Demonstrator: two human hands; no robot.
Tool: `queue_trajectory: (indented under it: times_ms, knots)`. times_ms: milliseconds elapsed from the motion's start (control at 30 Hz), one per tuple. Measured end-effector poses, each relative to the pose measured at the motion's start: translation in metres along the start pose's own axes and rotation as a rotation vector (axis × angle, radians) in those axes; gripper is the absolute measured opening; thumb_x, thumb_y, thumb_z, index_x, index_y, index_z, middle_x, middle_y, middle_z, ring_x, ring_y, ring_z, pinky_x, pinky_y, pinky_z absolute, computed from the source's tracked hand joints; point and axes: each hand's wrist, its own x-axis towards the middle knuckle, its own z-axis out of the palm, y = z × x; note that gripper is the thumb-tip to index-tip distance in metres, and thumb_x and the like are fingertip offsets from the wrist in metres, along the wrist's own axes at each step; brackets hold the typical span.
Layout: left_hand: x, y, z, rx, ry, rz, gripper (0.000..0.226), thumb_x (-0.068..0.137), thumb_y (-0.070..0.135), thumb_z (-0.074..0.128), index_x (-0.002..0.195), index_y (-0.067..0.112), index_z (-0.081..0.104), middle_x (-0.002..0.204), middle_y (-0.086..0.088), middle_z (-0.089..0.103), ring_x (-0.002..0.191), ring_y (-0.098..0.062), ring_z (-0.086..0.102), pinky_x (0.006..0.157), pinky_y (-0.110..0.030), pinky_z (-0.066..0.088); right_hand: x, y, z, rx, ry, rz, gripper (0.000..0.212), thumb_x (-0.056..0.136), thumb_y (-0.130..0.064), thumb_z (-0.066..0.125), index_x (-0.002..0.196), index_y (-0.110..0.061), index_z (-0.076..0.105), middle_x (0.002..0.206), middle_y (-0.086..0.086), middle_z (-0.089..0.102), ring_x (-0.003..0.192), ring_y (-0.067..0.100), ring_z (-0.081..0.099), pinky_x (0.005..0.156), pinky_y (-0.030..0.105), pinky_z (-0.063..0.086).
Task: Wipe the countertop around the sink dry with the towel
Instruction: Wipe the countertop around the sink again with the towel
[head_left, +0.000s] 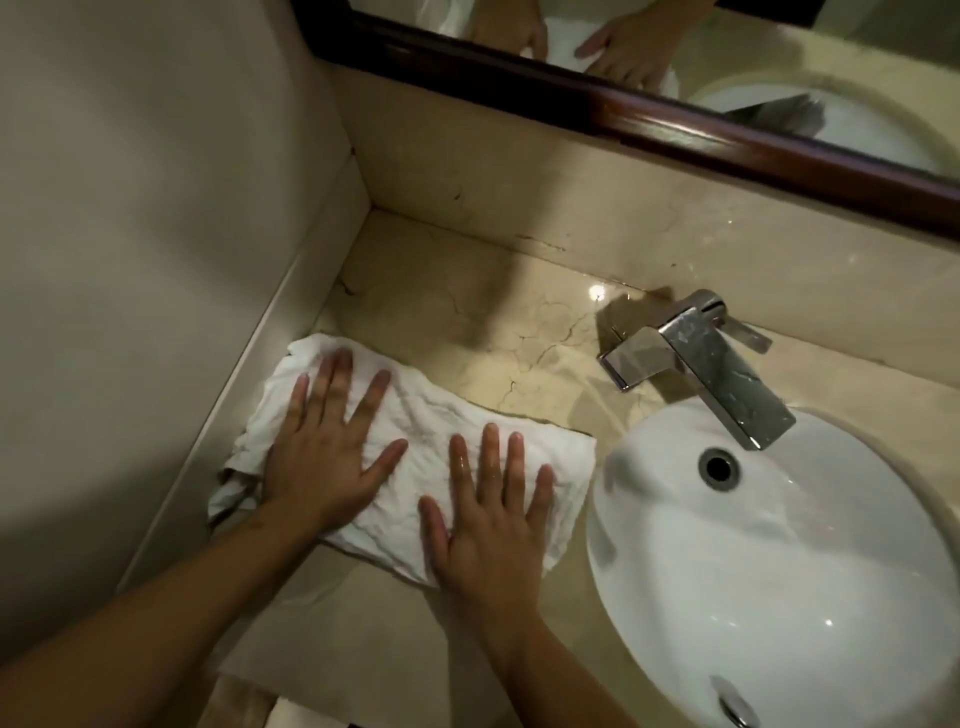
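Head view: my left hand (322, 457) and right hand (493, 525) press flat, fingers spread, on the white towel (415, 421) beside the sink (779, 571); countertop (457, 317) by the faucet (722, 369) looks wet, plenty left

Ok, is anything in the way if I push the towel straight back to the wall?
Nothing visible. The left hand and right hand press flat on the towel, and the countertop between it and the back wall lies bare. The faucet stands off to the right, behind the sink.
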Motion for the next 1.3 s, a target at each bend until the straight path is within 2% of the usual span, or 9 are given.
queue_trajectory:
  times_ms: [167,300,500,700,833,967,1033,1167,1300]
  knots:
    - [0.082,0.004,-0.008,0.019,0.037,-0.054,0.086,0.098,0.072,0.02,0.167,0.023,0.009,0.171,-0.028,0.01,0.16,-0.041,0.009,0.13,-0.051,0.004,0.092,0.028,-0.018,-0.023,0.052,-0.037,0.069,0.104,-0.065,0.026,0.165,-0.032,0.021,0.174,0.005,0.013,0.161,0.03,0.001,0.125,0.061,0.005]
    - [0.144,0.012,-0.008,-0.037,0.029,-0.127,0.088,0.096,0.075,0.015,0.167,0.025,0.007,0.172,-0.025,0.003,0.161,-0.039,0.002,0.13,-0.05,-0.001,0.169,0.051,-0.029,-0.064,0.037,-0.06,0.07,0.103,-0.066,0.017,0.165,-0.034,0.014,0.175,0.004,0.005,0.161,0.029,-0.005,0.126,0.059,-0.003]
    - [0.184,0.012,-0.013,-0.04,0.008,-0.09,0.089,0.094,0.077,0.012,0.167,0.028,0.001,0.173,-0.022,-0.005,0.161,-0.035,-0.006,0.129,-0.048,-0.008,0.2,0.054,-0.032,-0.101,0.038,-0.007,0.071,0.103,-0.066,0.013,0.166,-0.034,0.007,0.175,0.002,-0.002,0.16,0.029,-0.011,0.126,0.059,-0.008]
    - [0.167,0.001,-0.011,0.023,0.037,0.021,0.084,0.097,0.076,0.014,0.167,0.029,0.013,0.172,-0.023,0.009,0.159,-0.043,0.009,0.129,-0.054,0.005,0.155,0.035,-0.025,-0.026,0.076,0.048,0.071,0.104,-0.067,0.012,0.166,-0.033,0.01,0.175,0.005,0.001,0.16,0.031,-0.012,0.125,0.062,-0.007]
    - [0.124,-0.01,-0.012,0.023,-0.012,0.097,0.079,0.099,0.072,0.019,0.167,0.032,0.009,0.174,-0.019,0.006,0.16,-0.04,0.005,0.129,-0.055,0.002,0.109,0.017,-0.014,0.002,0.062,0.06,0.071,0.105,-0.067,0.013,0.166,-0.032,0.005,0.175,0.006,-0.005,0.159,0.03,-0.017,0.124,0.062,-0.005]
    - [0.072,-0.01,-0.011,-0.011,-0.021,0.025,0.079,0.099,0.072,0.022,0.166,0.035,0.004,0.175,-0.013,0.0,0.162,-0.031,-0.005,0.128,-0.043,-0.011,0.066,0.005,-0.006,0.039,0.021,0.03,0.075,0.103,-0.069,0.015,0.166,-0.032,-0.001,0.174,0.004,-0.013,0.158,0.029,-0.021,0.124,0.062,-0.007]
    - [0.045,-0.011,-0.01,-0.004,-0.037,-0.009,0.078,0.099,0.073,0.02,0.166,0.036,0.002,0.175,-0.011,-0.003,0.162,-0.029,-0.007,0.13,-0.046,-0.008,0.044,0.002,-0.003,0.049,0.023,0.013,0.075,0.104,-0.068,0.019,0.166,-0.031,0.001,0.174,0.004,-0.013,0.159,0.029,-0.018,0.125,0.063,-0.004]
    - [-0.012,-0.007,-0.005,0.033,-0.029,-0.035,0.079,0.1,0.072,0.021,0.167,0.031,0.013,0.174,-0.015,0.009,0.161,-0.034,0.005,0.13,-0.054,0.005,-0.003,-0.005,0.009,0.06,0.0,-0.04,0.071,0.106,-0.061,0.027,0.166,-0.027,0.012,0.174,0.009,-0.004,0.16,0.031,-0.012,0.125,0.064,0.005]
    - [-0.087,0.0,0.005,0.082,-0.01,-0.092,0.078,0.1,0.068,0.025,0.166,0.027,0.019,0.175,-0.012,0.01,0.162,-0.031,0.005,0.129,-0.056,0.012,-0.069,-0.011,0.023,0.088,-0.017,-0.129,0.071,0.104,-0.06,0.038,0.164,-0.025,0.024,0.174,0.01,0.01,0.161,0.033,0.003,0.125,0.064,0.012]
